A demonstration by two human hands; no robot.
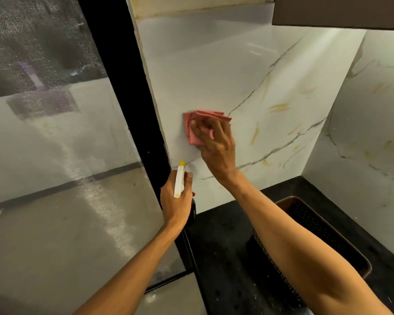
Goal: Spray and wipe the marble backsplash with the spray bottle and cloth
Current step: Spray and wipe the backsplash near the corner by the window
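One spray bottle (179, 180) — upright, nozzle toward backsplash (237, 87).

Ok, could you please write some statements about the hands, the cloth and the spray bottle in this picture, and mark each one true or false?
1. The right hand presses the pink cloth against the marble backsplash. True.
2. The left hand is empty. False: it holds the spray bottle.
3. The spray bottle has a yellow nozzle tip. True.
4. The cloth is blue. False: it is pink.
5. A dark perforated basket stands on the black countertop. True.
6. The cloth lies on the countertop. False: it is on the backsplash, near its left edge.
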